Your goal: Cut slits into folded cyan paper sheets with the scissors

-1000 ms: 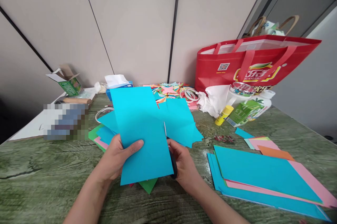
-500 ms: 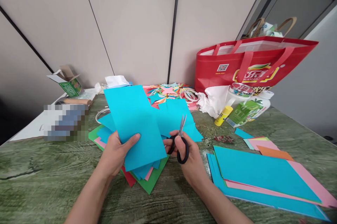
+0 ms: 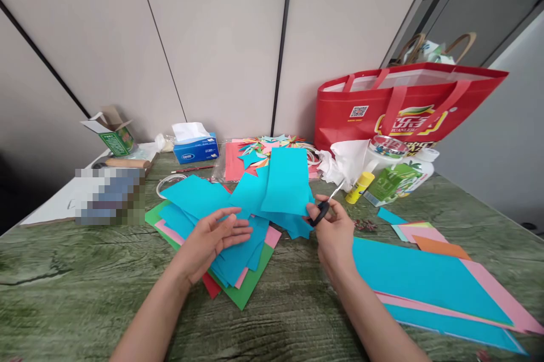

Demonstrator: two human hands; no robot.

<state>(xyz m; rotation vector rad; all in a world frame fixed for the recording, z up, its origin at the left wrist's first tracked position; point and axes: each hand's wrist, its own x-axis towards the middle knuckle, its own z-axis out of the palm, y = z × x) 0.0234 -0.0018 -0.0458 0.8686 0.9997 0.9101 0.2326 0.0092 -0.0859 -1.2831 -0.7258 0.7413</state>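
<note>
My left hand [image 3: 219, 237] hovers over a pile of blue paper sheets [image 3: 191, 195], its fingers outstretched and holding nothing. In my right hand [image 3: 334, 223] is a pair of black-handled scissors [image 3: 322, 212], with the metal blades pointing up and away to the right. A blue rectangular sheet [image 3: 287, 181] stands tilted up just left of that hand. Its lower right corner meets the right fingertips; whether they pinch it I cannot tell. Under the blue pile, green paper [image 3: 250, 288] and some pink and red edges stick out.
To the right lies a stack of blue and pink sheets [image 3: 425, 277]. Behind stand a yellow glue stick [image 3: 360, 187], a green carton [image 3: 389, 183], a red bag [image 3: 348, 107] and a blue tissue box [image 3: 196, 149]. Folded paper stars [image 3: 253, 159] lie at the back.
My left hand has let go of the large blue sheet and opened. My right hand has moved right with the scissors, whose blades now lean right. A blue sheet now stands beside it.
</note>
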